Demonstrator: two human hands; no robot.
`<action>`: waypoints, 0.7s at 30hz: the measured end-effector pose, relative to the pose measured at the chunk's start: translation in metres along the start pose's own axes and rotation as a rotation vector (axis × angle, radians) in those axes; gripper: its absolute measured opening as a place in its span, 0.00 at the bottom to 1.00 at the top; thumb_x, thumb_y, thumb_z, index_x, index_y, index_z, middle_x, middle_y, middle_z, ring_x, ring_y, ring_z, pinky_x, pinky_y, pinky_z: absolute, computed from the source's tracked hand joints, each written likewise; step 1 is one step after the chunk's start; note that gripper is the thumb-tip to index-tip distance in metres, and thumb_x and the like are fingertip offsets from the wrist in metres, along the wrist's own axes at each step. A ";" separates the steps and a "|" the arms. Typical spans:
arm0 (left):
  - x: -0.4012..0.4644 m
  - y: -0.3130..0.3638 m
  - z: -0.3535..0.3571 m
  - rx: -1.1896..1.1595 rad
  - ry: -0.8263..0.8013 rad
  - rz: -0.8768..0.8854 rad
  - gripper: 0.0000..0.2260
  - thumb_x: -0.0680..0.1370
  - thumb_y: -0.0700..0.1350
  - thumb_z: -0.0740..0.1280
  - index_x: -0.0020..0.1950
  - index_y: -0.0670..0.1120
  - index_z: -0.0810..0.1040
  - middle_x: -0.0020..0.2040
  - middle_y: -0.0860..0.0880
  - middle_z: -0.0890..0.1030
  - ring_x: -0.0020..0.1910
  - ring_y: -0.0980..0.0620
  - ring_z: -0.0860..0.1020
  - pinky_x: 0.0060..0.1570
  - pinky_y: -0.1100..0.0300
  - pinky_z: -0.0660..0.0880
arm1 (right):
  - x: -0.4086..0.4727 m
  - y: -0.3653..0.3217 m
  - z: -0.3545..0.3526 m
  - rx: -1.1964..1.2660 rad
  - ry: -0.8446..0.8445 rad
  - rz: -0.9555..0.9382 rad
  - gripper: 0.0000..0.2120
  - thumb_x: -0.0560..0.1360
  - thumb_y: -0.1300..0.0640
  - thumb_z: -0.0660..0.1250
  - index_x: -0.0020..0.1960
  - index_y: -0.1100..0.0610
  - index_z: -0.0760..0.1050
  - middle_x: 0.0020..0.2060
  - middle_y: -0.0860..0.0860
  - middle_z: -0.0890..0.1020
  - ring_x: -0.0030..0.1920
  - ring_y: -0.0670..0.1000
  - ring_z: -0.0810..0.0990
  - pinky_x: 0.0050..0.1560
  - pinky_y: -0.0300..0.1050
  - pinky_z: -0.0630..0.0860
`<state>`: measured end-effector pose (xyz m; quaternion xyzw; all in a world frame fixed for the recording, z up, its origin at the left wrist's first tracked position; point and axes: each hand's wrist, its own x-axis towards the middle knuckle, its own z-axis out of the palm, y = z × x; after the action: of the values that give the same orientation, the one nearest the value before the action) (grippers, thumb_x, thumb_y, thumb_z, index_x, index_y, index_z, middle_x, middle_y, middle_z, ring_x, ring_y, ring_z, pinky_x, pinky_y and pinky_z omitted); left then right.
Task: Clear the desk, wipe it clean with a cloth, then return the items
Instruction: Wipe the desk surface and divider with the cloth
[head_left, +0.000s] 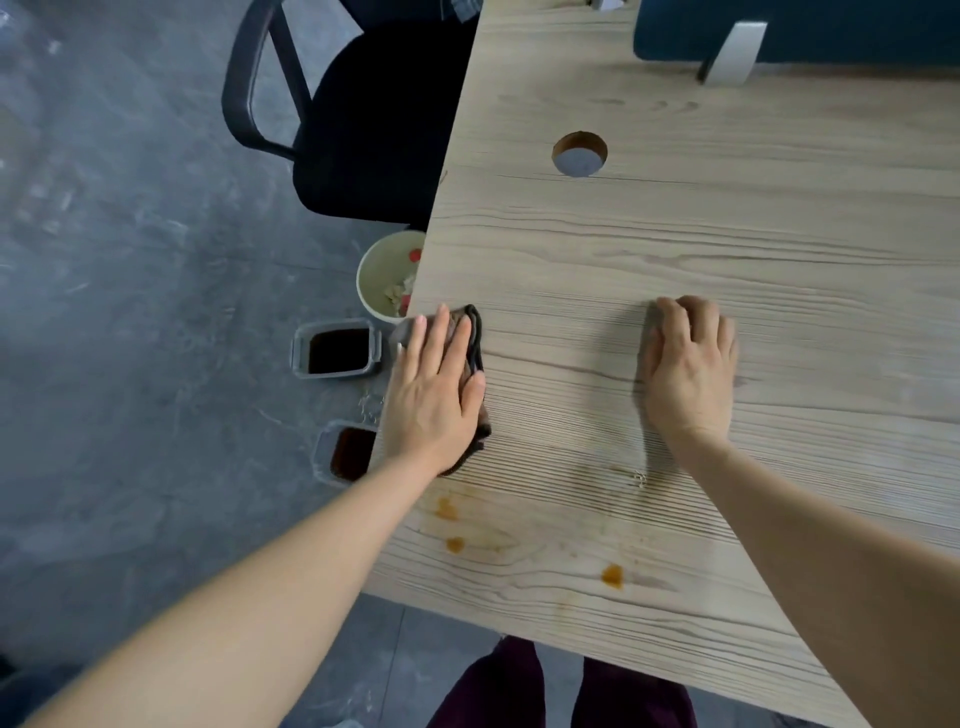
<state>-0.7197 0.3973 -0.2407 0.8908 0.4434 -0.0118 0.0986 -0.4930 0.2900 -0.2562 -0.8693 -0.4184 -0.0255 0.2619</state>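
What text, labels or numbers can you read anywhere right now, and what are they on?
None can be read.
The cup on the floor shows red marks inside, too blurred to tell whether they are print.
The two sauce tubs, cloth and desk show no lettering.

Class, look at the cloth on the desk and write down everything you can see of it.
The cloth is dark, brownish-black and looks like soft fabric, folded or bunched into a thick pad with a rolled edge showing. It lies flat on the wooden desk right at its left edge. The left hand presses down on it with straight fingers, covering most of it; only its far edge, right side and a strip near the wrist show. The orange stains lie nearer the person, apart from it.
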 end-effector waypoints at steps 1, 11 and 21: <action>0.002 -0.002 0.000 -0.014 -0.010 0.007 0.27 0.80 0.58 0.46 0.77 0.51 0.47 0.78 0.50 0.46 0.76 0.50 0.40 0.75 0.50 0.44 | 0.000 0.000 0.001 0.002 0.007 0.003 0.12 0.77 0.61 0.61 0.60 0.63 0.74 0.55 0.62 0.74 0.50 0.62 0.70 0.52 0.53 0.65; 0.040 0.002 -0.007 -0.017 0.042 -0.066 0.25 0.82 0.54 0.49 0.77 0.50 0.49 0.78 0.50 0.45 0.76 0.48 0.40 0.74 0.50 0.39 | 0.000 0.002 0.002 0.027 0.023 -0.006 0.13 0.77 0.61 0.60 0.60 0.63 0.73 0.54 0.62 0.74 0.51 0.62 0.70 0.52 0.53 0.66; 0.072 0.003 -0.009 0.005 0.058 -0.149 0.25 0.82 0.54 0.50 0.78 0.49 0.51 0.78 0.49 0.47 0.77 0.48 0.43 0.74 0.49 0.41 | 0.004 0.005 -0.002 0.131 0.009 0.028 0.12 0.77 0.62 0.61 0.58 0.64 0.74 0.55 0.62 0.74 0.53 0.63 0.70 0.55 0.50 0.65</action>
<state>-0.6739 0.4538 -0.2395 0.8556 0.5110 0.0058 0.0822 -0.4861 0.2887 -0.2554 -0.8559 -0.4058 0.0019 0.3206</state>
